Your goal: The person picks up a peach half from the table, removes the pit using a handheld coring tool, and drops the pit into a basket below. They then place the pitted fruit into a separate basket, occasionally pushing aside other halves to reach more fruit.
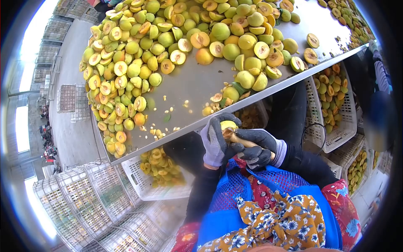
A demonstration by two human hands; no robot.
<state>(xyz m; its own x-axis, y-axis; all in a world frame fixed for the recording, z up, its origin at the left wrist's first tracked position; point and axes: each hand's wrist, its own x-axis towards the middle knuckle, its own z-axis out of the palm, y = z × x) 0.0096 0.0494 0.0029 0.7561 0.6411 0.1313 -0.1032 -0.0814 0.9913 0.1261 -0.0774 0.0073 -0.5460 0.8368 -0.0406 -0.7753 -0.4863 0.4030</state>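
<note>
Both hands wear grey-and-lilac work gloves and meet just off the table's near edge. My left hand is closed around a yellow-green apricot half, its fingers curled over it. My right hand grips a pale wooden-handled tool that points at the fruit; its working end is hidden at the fruit. Halved apricots lie in a large heap on the metal table beyond the hands. Small pale pits are scattered on the metal near the edge.
Below the table's rim stand a white crate of fruit halves at left and another crate of halves at right. Stacked empty-looking crates fill the lower left. Another person's sleeve shows at the far right.
</note>
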